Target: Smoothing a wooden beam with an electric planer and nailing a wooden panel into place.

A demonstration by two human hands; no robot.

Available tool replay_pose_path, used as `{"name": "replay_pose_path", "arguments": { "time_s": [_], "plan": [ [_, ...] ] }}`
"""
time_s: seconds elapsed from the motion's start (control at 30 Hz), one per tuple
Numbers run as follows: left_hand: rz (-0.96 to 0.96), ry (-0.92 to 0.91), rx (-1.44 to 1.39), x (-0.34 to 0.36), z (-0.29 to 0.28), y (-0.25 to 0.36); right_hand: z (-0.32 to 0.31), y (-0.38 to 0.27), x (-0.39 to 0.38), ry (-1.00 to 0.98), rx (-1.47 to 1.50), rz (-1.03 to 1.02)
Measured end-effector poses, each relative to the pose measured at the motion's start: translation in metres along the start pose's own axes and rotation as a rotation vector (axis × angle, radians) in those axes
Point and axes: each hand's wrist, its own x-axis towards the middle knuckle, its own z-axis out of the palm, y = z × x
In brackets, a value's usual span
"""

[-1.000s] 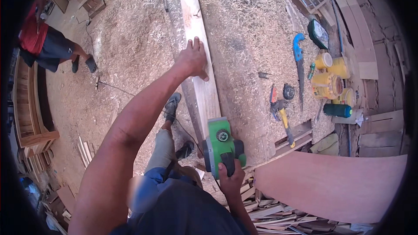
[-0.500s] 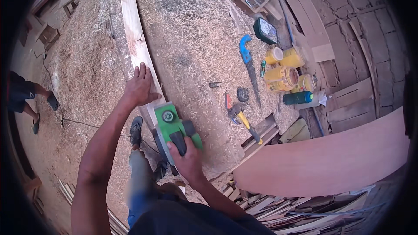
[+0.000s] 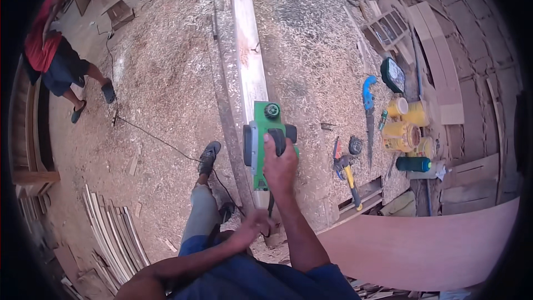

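Observation:
My right hand (image 3: 280, 164) is closed around the black handle of a green electric planer (image 3: 261, 116), which sits on a long pale wooden board (image 3: 247, 33) running away from me. My left hand (image 3: 254, 225) is low, just behind the planer, off the top of the board's far stretch and beside the black cord (image 3: 230, 194); its fingers are blurred, and whether it holds anything is unclear.
Shavings cover the work area. Right lie a blue-handled saw (image 3: 368, 100), a hammer (image 3: 351, 183), yellow tubs (image 3: 397, 136), a green bottle (image 3: 412, 164) and a pink sheet (image 3: 422, 244). A person in red (image 3: 44, 50) stands at left; wood strips (image 3: 111, 233) lie below them.
The planer and my right hand have moved forward along the board. My left hand has left the board ahead of the planer and come back toward my body.

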Motion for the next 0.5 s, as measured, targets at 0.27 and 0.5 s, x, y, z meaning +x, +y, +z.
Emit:
{"name": "replay_pose_path", "arguments": {
  "time_s": [0.27,0.5],
  "plan": [
    [-0.273,-0.516,0.474,0.009,-0.096,-0.05,0.007,0.011,0.006,0.034,0.029,-0.056],
    [-0.004,0.211,0.918,0.047,-0.212,-0.041,0.036,-0.028,0.075,0.002,0.081,-0.047]
  ]
}}
